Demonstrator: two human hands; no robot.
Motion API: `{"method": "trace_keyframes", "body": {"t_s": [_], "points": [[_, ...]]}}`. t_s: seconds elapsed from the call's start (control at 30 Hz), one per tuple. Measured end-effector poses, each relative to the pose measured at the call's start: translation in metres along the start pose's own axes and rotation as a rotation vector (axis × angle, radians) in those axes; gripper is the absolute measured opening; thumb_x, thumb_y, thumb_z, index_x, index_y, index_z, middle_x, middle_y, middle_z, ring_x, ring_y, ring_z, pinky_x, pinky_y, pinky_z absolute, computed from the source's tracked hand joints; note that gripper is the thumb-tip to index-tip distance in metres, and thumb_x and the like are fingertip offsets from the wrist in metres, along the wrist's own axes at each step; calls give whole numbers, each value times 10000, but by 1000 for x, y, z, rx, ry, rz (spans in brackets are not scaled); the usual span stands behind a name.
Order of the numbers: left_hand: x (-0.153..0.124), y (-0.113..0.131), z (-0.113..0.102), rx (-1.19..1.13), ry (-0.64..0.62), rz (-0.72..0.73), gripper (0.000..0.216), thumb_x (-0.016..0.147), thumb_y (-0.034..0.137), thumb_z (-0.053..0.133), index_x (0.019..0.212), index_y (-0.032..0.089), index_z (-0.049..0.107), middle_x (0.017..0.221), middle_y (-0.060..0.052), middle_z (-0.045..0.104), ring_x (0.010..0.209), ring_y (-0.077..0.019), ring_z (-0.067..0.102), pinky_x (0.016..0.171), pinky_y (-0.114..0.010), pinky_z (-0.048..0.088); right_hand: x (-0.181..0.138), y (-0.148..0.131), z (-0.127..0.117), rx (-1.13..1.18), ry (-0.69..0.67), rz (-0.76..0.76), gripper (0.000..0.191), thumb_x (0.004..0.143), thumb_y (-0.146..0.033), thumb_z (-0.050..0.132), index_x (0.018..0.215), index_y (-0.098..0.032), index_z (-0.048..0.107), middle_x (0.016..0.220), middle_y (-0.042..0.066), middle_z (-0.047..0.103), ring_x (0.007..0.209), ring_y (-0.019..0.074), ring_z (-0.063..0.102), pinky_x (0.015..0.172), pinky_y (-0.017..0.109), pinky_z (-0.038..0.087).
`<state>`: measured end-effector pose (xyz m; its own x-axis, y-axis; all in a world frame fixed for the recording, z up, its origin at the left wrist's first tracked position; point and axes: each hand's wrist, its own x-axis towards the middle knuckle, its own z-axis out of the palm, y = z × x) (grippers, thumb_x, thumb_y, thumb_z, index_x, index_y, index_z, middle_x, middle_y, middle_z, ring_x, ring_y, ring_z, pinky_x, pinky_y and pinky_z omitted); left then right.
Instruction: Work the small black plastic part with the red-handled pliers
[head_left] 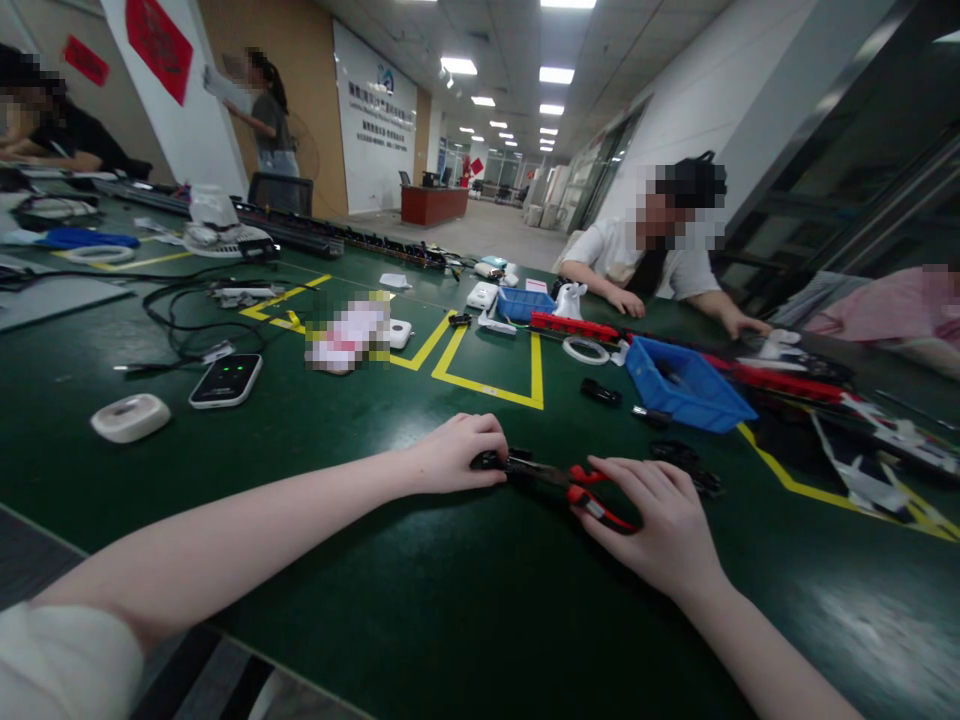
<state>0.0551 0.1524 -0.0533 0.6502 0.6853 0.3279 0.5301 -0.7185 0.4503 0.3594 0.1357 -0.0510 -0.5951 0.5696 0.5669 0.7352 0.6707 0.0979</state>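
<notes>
Both my hands rest on the green table (420, 580). My left hand (457, 452) is curled into a loose fist around a small black part (491, 461) lying on the table top. My right hand (660, 520) lies over the red-and-black handles of a pair of pliers (581, 487), fingers bent around them. The pliers' dark jaws point left and meet the black part right beside my left fingers. Just past my right hand lie more small black parts (686, 462).
A blue bin (686, 385) sits behind my right hand, a smaller blue bin (523, 302) farther back. A black device with green lights (225, 380) and a white puck (130, 417) lie left. Cables, yellow floor-tape lines and seated persons ring the table.
</notes>
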Motion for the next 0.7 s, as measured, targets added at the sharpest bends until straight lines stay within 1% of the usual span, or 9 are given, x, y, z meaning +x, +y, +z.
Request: {"method": "trace_keyframes", "body": {"t_s": [0.13,0.27,0.53,0.7], "points": [[1,0,-2,-16,-14,4,173,882,317,651,986,179,655,1090,-73,595,984,-212,604,860,-342,468,0,-1,-1,7,-11,-6,488,805,-410,657,1247,-210,593,1106,92,707,1002,276,655,924,471,426],[1,-1,-1,-74,-18,-6,157,876,300,664,975,178,665,1101,-74,593,984,-206,606,854,-333,485,-1,-1,0,10,-14,-1,495,809,-411,653,1262,-221,589,1114,88,703,1007,279,653,937,484,423],[1,-5,0,-143,-17,-3,169,850,294,693,963,173,665,1102,-72,586,993,-204,593,889,-350,487,-1,-2,1,40,-7,-1,454,825,-386,662,1231,-193,599,1095,104,693,981,267,639,872,437,459],[1,-5,-1,-158,-7,2,166,855,285,689,966,162,672,1097,-76,589,989,-201,594,882,-337,485,1,-5,0,22,-1,-8,420,826,-390,653,1204,-213,607,1072,95,699,945,264,643,846,431,453]]}}
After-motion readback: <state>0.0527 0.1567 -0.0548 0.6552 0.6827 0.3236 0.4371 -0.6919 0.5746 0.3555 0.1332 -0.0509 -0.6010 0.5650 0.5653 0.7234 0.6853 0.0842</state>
